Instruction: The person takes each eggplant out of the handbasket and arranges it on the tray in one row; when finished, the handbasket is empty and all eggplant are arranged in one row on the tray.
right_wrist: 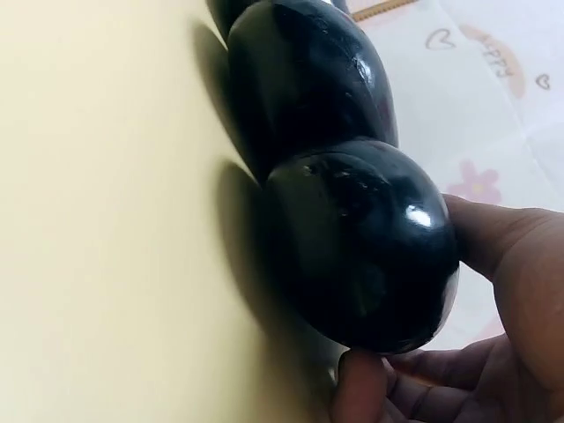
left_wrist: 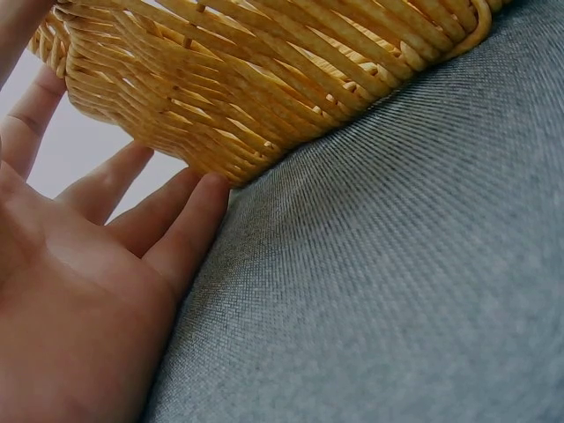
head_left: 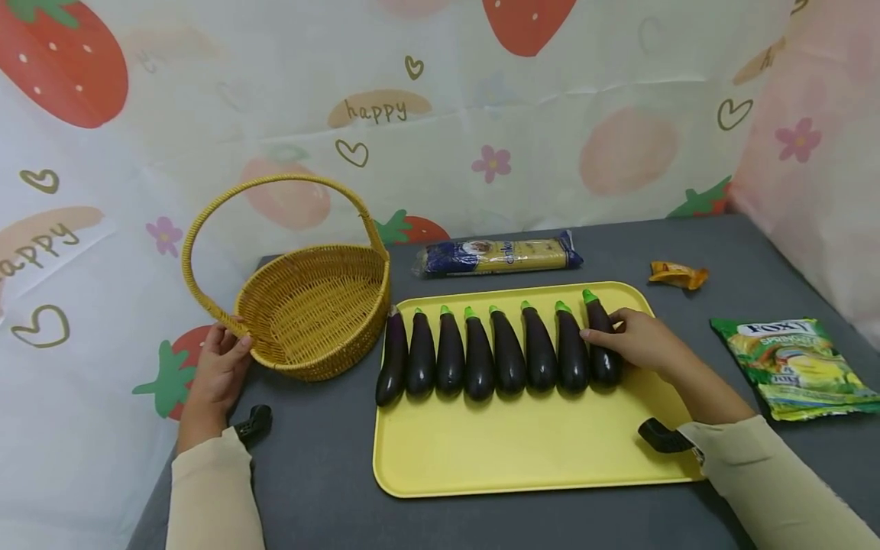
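My left hand (head_left: 221,372) is at the near left side of a yellow wicker basket (head_left: 312,359) with a tall arched handle, thumb and fingers holding it near the handle's foot. In the left wrist view, several fingertips (left_wrist: 207,189) touch the woven wall low down. My right hand (head_left: 642,341) grips the rightmost eggplant (head_left: 601,359), with the thumb across its top and the other fingers along its right side. That eggplant is dark, glossy and green-capped. It ends a row of several eggplants (head_left: 479,363) lying side by side on a yellow tray (head_left: 509,451).
Behind the tray lies a blue and yellow pasta packet (head_left: 502,256). To the right are a small orange wrapped snack (head_left: 677,275) and a green Foxy bag (head_left: 791,367). A strawberry-print cloth (head_left: 440,153) hangs behind the grey table (head_left: 316,466).
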A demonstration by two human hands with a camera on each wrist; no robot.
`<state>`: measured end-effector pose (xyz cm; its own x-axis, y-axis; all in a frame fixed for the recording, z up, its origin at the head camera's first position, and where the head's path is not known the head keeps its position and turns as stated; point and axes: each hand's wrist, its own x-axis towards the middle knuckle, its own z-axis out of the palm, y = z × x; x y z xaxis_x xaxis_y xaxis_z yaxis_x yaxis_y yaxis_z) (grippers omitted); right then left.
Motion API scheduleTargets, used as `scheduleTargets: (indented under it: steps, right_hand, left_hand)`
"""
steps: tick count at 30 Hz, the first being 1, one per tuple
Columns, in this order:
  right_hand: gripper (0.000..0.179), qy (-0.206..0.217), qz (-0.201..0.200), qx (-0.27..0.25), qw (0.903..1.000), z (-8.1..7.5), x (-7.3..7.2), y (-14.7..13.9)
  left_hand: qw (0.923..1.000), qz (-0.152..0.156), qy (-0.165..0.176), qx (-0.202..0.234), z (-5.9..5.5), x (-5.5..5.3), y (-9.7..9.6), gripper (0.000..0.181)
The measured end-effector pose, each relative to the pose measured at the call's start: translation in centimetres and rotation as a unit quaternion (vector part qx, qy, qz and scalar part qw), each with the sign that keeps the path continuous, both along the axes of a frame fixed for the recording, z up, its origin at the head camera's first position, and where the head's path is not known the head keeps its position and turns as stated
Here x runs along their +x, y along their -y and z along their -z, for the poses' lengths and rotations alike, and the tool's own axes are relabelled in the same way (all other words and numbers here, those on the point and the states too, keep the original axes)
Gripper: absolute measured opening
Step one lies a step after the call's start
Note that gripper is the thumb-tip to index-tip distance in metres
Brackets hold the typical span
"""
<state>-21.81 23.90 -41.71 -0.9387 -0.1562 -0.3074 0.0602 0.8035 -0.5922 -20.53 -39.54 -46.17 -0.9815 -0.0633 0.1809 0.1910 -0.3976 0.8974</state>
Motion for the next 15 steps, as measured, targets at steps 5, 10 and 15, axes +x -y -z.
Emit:
scheduleTargets:
  steps: [5, 10, 15]
  right_hand:
    - [0.097, 0.012, 0.01, -0.007, 0.9999, 0.13, 0.15, 0.16]
    - [0.098, 0.011, 0.005, -0.002, 0.9999, 0.01, -0.04, 0.33]
    - [0.098, 0.003, -0.002, 0.007, 1.0, -0.21, -0.3, 0.7]
  left_hand:
    - [0.9998, 0.001, 0.002, -0.02, -0.1, -0.01, 0.08, 0.027]
    - [0.9997, 0.002, 0.001, -0.026, -0.14, 0.16, 0.22, 0.026]
    - [0.9995, -0.006, 0.004, -0.029, -0.33, 0.21, 0.56, 0.027]
